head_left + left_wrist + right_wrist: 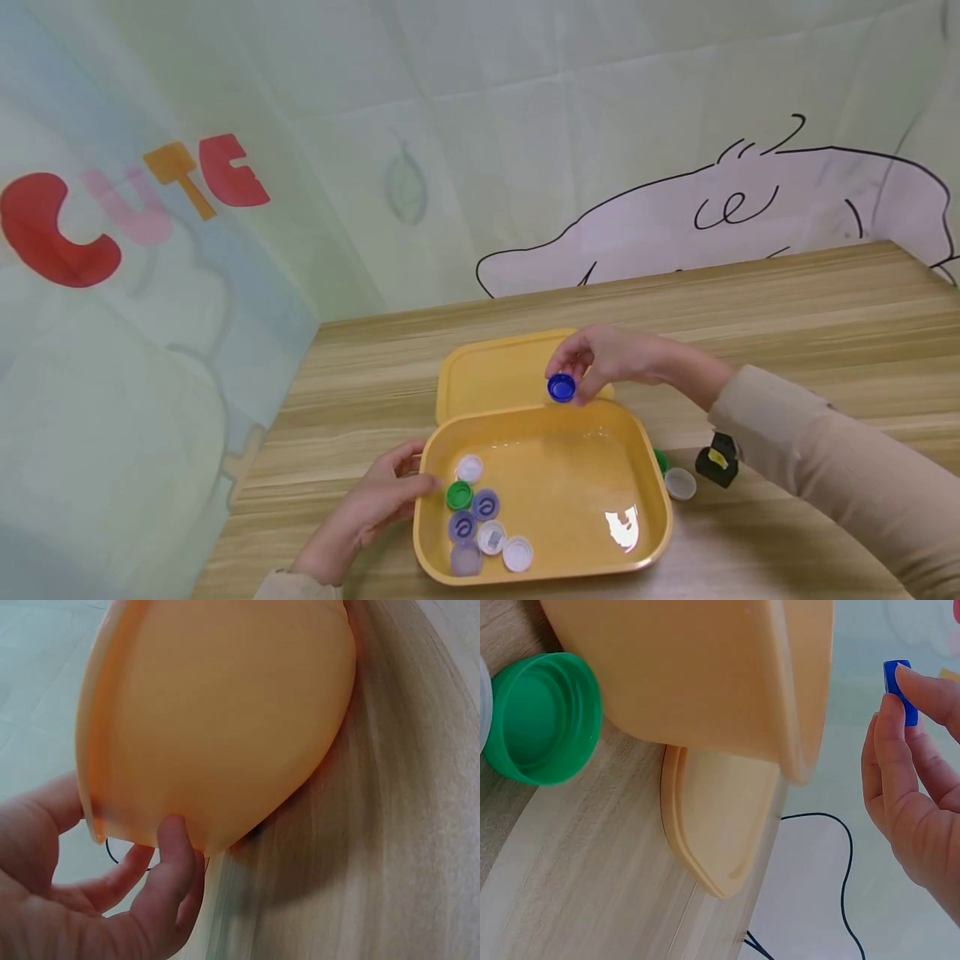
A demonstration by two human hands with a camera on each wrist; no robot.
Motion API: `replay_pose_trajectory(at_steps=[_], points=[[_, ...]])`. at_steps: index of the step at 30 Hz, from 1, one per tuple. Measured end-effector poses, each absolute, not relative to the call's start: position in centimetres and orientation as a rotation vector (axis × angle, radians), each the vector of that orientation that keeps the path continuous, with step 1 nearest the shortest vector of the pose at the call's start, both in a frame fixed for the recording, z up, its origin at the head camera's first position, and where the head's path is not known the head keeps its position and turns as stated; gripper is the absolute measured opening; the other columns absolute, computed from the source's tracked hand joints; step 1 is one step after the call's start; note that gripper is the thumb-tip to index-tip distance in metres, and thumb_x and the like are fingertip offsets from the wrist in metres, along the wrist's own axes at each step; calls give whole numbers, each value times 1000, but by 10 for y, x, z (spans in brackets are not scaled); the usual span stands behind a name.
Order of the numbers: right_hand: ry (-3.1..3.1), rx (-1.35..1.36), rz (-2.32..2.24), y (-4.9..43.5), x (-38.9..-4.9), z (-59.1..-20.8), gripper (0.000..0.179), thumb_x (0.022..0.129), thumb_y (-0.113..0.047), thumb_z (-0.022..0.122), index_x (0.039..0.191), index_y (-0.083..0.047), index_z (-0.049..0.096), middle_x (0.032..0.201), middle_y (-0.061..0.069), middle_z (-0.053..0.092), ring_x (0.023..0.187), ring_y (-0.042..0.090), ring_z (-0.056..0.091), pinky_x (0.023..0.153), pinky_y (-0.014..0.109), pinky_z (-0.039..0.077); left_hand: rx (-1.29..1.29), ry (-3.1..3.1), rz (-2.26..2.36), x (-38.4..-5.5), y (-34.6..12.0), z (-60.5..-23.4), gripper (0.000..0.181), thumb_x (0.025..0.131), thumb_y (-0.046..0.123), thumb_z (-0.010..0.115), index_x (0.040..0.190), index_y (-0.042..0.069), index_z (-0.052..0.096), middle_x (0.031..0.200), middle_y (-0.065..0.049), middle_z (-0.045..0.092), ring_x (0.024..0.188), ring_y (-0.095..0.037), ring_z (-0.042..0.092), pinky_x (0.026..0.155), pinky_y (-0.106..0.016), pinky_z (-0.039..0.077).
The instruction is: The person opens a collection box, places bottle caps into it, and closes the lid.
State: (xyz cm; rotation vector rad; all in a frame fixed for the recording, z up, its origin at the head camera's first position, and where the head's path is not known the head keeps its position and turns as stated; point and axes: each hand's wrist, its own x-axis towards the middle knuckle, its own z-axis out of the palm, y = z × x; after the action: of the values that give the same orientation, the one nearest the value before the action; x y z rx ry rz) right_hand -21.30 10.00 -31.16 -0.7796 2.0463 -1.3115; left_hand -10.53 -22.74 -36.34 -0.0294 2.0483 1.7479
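My right hand (607,362) pinches a blue bottle cap (561,387) between thumb and fingertips. It holds the cap above the far rim of a yellow plastic box (570,500); the right wrist view shows the cap (901,693) edge-on. At the box's left side, my left hand (382,492) holds the rim, its fingers (174,847) against the outer wall in the left wrist view. Inside the box, along its left part, lie several caps: a green cap (460,495), white ones such as this white cap (517,553), and purplish ones such as this purple cap (462,526).
Behind the box lies a yellow lid (487,379). Right of the box, a green cap (544,720) and a whitish cap (680,484) lie on the wooden table (360,383). A small black object with a yellow mark (716,462) sits beyond them, near my right sleeve.
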Motion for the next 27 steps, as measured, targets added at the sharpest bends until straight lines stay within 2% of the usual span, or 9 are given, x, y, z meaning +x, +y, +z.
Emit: replay_pose_trajectory(at_steps=[10, 27], points=[[2062, -816, -1281, 90, -212, -306, 34, 71, 6, 72, 104, 4, 63, 89, 7, 63, 82, 20, 56, 74, 26, 53, -43, 2058, 1749, -105, -227, -365, 65, 78, 4, 60, 135, -10, 33, 114, -18, 52, 87, -20, 61, 74, -40, 56], [2008, -886, -1286, 58, -205, -303, 31, 71, 7, 71, 101, 0, 65, 85, 5, 61, 79, 19, 55, 70, 26, 53, -41, 2053, 1735, -106, -226, -362, 64, 80, 5, 60, 136, -9, 33, 115, -19, 52, 88, -21, 61, 74, -40, 56]])
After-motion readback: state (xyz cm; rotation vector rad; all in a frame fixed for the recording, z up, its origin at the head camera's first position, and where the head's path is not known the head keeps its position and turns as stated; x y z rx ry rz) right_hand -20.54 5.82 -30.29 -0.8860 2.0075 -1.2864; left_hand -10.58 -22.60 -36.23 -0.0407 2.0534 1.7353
